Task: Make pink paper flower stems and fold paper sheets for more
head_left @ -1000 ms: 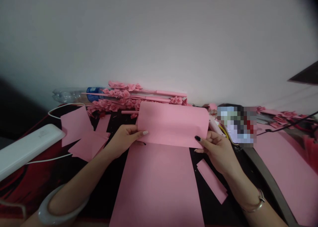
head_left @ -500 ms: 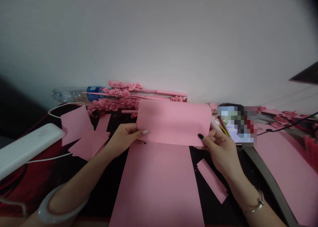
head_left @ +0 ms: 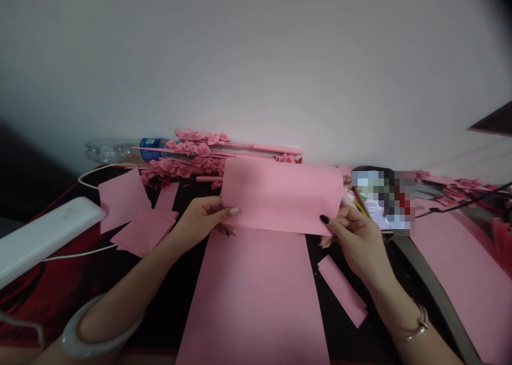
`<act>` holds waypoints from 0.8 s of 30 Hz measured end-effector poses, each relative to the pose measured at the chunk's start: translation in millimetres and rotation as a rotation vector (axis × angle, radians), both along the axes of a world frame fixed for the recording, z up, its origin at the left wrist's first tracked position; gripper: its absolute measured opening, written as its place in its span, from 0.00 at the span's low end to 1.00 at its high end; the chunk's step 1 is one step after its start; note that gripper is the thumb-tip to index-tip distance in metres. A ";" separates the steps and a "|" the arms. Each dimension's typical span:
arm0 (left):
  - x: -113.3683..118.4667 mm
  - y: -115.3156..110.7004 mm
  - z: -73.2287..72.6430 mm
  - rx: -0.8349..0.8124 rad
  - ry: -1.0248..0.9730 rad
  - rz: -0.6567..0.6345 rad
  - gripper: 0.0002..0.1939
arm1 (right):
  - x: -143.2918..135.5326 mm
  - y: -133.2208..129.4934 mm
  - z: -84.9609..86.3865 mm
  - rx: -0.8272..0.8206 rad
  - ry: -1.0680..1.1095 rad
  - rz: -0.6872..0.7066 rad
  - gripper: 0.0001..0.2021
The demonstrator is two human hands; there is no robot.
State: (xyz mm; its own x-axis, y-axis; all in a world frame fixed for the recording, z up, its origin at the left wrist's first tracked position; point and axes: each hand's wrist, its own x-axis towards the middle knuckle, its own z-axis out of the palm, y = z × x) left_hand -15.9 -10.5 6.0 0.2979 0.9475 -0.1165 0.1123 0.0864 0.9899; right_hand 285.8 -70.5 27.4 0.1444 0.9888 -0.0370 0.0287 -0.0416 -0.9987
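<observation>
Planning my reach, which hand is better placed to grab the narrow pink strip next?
Probably the right hand: the strip lies close by. The left hand is farther; both hold the curled paper.

The background is formed by a plain, smooth wall (head_left: pixel 256 61), finished in pale grey. Its middle is lit softly and most brightly just above the desk (head_left: pixel 166 311); its outer parts are dimmed. The desk is set along the wall, its top seen as black, with red patterning noted at the left and a thin red edge. A dark, pointed shape (head_left: pixel 496 119) is noted at the upper right, with faint shadow lines beneath. The far left is darkly shaded.
</observation>
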 end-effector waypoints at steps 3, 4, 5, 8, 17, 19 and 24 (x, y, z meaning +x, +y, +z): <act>0.5 0.2 0.5 -0.007 -0.006 0.014 0.13 | 0.2 0.5 0.7 -0.015 0.000 0.000 0.12; 0.6 0.3 0.7 -0.010 -0.007 0.017 0.13 | 0.1 0.6 1.0 -0.017 -0.002 -0.004 0.12; 0.7 0.3 0.8 -0.012 -0.009 0.019 0.13 | 0.1 0.6 1.3 -0.019 -0.003 -0.006 0.12; 0.6 0.3 1.4 -0.017 -0.019 0.023 0.13 | 0.1 0.6 1.6 -0.027 0.002 -0.007 0.12; 0.0 -0.2 4.0 -0.034 -0.042 0.032 0.13 | 1.3 -0.3 0.8 -0.031 0.029 0.008 0.11; 0.4 -0.3 5.3 -0.046 -0.046 0.035 0.14 | 1.6 -0.2 0.4 -0.032 0.030 0.006 0.11; 1.5 -0.5 6.7 -0.052 -0.020 0.047 0.16 | 0.8 0.3 0.6 -0.031 0.024 -0.015 0.12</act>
